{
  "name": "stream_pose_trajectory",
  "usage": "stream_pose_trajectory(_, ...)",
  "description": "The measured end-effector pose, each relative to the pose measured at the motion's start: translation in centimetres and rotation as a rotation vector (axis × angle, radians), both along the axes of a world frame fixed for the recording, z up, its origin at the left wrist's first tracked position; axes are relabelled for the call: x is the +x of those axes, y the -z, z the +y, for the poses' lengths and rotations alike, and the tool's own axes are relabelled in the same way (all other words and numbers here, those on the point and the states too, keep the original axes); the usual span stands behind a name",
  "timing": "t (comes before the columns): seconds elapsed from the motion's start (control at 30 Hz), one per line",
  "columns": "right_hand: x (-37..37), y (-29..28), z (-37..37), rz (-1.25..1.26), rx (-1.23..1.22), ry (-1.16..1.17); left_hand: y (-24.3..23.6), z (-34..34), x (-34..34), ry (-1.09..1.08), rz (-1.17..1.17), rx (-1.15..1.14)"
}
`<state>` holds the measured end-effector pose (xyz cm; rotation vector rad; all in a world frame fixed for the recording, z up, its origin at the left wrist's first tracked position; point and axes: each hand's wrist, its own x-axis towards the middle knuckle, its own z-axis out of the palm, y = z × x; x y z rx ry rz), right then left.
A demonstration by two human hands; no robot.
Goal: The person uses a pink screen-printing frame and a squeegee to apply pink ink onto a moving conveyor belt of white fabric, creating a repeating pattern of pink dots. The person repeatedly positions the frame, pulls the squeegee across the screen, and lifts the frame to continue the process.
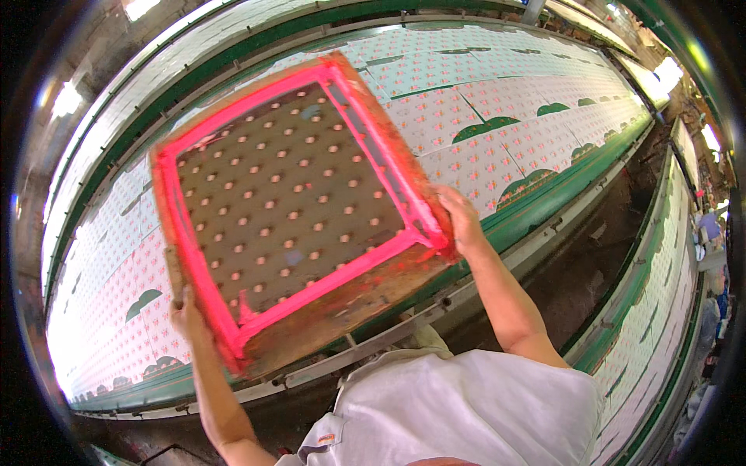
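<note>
fingers (448, 194) of both hands (461, 223) clamped on opposite screen (294, 184) edges, open aisle (576, 255) beside green-edged table (576, 174)

The screen-printing frame (334, 281) wears a vivid hot-pink band around all four sides, over brown wood (350, 307) smeared with red. Its mesh (291, 190) is a dull olive-brown, patterned with evenly staggered rows of small cream spots, each shadowed darker. The sheets (509, 93) behind are white, turning faintly minty farther off, and dotted all over with tiny pink-red motifs in regular rows. Deep green shows on the worktop (559, 190), including dark green arcs between sheets. The shirt (482, 396) is plain pale grey-white, with a small orange-red mark.
</note>
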<state>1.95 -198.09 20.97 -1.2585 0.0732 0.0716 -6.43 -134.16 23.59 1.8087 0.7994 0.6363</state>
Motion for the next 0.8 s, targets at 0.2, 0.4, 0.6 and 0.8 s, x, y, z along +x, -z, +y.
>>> stream_pose_trajectory(0.2,0.2,3.8,-11.5,0.030,-0.020,0.135,5.5,-11.7,1.4,-0.009,0.102,0.008)
stream_pose_trajectory(0.4,-0.3,6.0,-16.8,0.020,0.017,0.120,6.5,-16.5,2.1,0.051,0.090,0.023)
stream_pose_trajectory(0.6,-1.0,5.6,-18.1,-0.048,0.085,0.020,6.4,-17.3,2.6,0.032,0.100,0.042)
stream_pose_trajectory(0.8,-1.1,4.3,-18.9,-0.054,-0.079,0.014,6.4,-17.9,2.8,-0.013,0.199,0.278)
